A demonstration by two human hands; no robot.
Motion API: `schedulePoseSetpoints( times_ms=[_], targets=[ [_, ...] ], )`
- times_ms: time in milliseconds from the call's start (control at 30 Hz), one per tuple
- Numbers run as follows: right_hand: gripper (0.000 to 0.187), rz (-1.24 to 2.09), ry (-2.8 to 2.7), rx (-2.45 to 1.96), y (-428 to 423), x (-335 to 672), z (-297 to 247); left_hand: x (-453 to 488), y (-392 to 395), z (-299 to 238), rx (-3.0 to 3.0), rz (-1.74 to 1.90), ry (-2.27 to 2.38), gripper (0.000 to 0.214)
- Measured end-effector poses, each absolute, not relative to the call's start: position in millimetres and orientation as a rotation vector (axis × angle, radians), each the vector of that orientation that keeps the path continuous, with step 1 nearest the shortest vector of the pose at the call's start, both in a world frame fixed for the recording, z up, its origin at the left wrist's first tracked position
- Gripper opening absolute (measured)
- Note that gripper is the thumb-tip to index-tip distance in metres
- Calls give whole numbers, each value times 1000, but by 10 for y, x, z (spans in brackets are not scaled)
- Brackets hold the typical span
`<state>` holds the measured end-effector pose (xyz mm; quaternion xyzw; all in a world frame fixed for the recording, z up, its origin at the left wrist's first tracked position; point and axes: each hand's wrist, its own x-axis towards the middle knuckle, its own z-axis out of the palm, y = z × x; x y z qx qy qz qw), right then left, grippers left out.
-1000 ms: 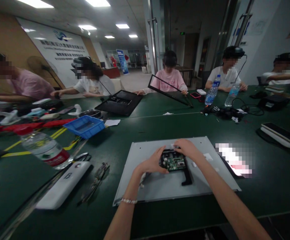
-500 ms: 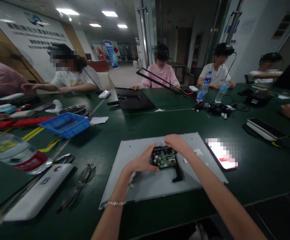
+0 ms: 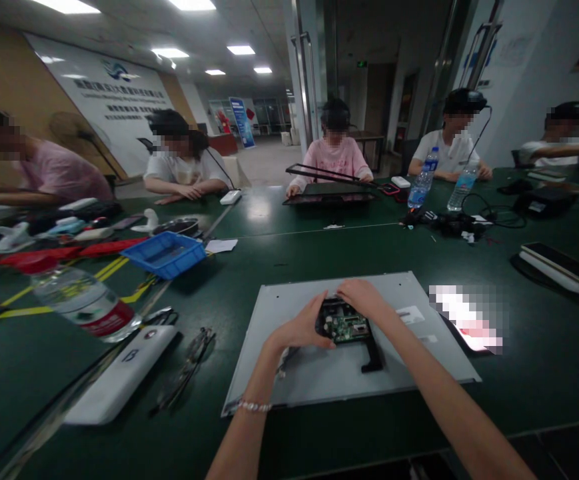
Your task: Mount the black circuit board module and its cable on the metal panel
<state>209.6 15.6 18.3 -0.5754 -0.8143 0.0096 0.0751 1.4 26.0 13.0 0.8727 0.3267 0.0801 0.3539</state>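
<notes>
Water bottle (image 3: pixel 82 300) lying at 9 o'clock of grey panel (image 3: pixel 319 373), white case (image 3: pixel 122 373) and glasses (image 3: pixel 184 367) lying between them. Left hand (image 3: pixel 302 328) curling against 9 o'clock edge of green circuit board (image 3: pixel 346 327), fingers together, thumb touching board's near edge. Board sitting in black bracket (image 3: pixel 372 353) at panel centre. Right hand (image 3: pixel 364 297) arching over board's 12 o'clock edge, fingertips pressing down on it. Lit phone (image 3: pixel 466 320) lying at 3 o'clock, just beside panel.
</notes>
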Motion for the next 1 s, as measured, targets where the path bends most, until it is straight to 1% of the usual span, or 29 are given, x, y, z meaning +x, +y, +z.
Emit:
schedulePoseSetpoints(
  times_ms=[367,700,867,1000],
  targets=[
    [30,42,-2441,-1703,64,1967,164,7,302,53,2271,219,806,120],
    [22,73,-2404,-1663,17,1956,208,21,271,90,2234,227,824,120],
    [26,53,-2289,-1620,-162,2175,286,12,264,85,2243,240,804,122],
    [30,105,-2112,-1628,-541,2559,140,7,239,117,2276,265,775,123]
  ],
)
